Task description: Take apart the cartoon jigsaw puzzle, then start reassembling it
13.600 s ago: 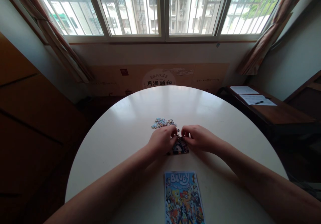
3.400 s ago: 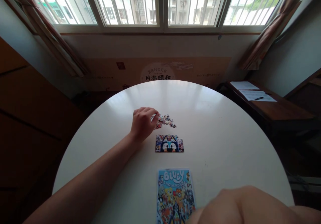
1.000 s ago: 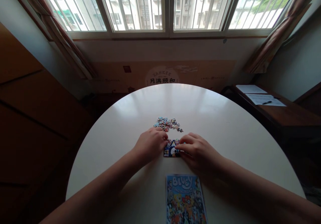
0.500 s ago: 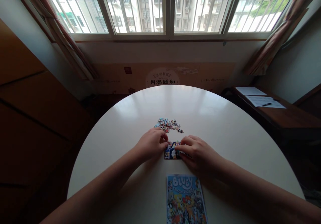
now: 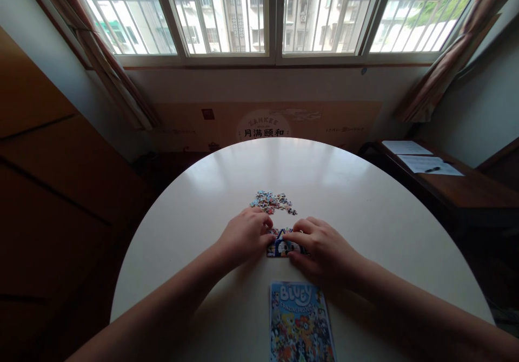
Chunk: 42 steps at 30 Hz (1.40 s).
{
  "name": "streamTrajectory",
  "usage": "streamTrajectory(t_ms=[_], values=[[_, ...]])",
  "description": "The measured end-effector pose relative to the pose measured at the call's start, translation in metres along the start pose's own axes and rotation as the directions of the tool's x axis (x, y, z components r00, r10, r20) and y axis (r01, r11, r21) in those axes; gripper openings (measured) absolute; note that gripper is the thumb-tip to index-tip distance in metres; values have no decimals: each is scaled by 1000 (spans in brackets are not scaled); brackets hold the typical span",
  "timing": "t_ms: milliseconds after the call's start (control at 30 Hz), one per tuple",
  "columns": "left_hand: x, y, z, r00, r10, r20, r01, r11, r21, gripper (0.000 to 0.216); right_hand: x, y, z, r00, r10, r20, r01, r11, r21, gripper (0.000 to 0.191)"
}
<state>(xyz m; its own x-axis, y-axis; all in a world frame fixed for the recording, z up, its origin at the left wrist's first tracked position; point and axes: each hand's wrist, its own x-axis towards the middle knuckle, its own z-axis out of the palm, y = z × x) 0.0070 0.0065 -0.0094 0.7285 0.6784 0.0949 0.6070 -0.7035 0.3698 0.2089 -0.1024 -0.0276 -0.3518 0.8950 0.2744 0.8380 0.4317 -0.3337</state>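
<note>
A small assembled section of jigsaw puzzle (image 5: 283, 248), dark blue and white with a cartoon face, lies flat on the round white table between my hands. My left hand (image 5: 245, 233) has its bent thumb and fingers at the section's left edge, holding it there. Over the right part, my right hand (image 5: 322, 242) rests with thumb and fingers curled onto the section, covering its right end. Whether a separate piece is under those fingers is hidden. Just beyond my left hand is a pile of loose jigsaw pieces (image 5: 268, 199).
Nearer to me lies a colourful Bluey picture sheet (image 5: 302, 321), upright to my view. The white table (image 5: 194, 199) has a curved far edge. To the right, papers (image 5: 430, 164) and a dark pen lie on a brown desk (image 5: 482, 183).
My right thumb has shifted slightly left along the puzzle's lower edge, and more of the cartoon face shows. My left hand has hardly moved.
</note>
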Motion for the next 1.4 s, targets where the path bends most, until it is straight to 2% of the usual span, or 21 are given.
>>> streamTrajectory(t_ms=[267, 500, 767, 1000, 1400], values=[[4, 0, -5, 995, -59, 75, 64, 996, -61, 12, 0, 0, 1, 1000, 11, -13, -11, 1000, 2, 30], [6, -2, -6, 994, -73, 84, 82, 991, -105, 15, 0, -2, 2, 1000, -1, -14, 1, 1000, -7, 29], [5, 0, -7, 990, -59, 125, 84, 975, -206, 9, 0, -2, 2, 1000, -12, -11, 11, 1000, -20, 27], [5, -2, -2, 995, -11, 95, 39, 954, -299, 17, -1, -1, 2, 1000, -7, 0, 7, 1000, -15, 25], [6, -6, 0, 997, 65, 31, -53, 955, -291, 21, 0, -4, -4, 999, 14, 29, -13, 1000, -18, 24]])
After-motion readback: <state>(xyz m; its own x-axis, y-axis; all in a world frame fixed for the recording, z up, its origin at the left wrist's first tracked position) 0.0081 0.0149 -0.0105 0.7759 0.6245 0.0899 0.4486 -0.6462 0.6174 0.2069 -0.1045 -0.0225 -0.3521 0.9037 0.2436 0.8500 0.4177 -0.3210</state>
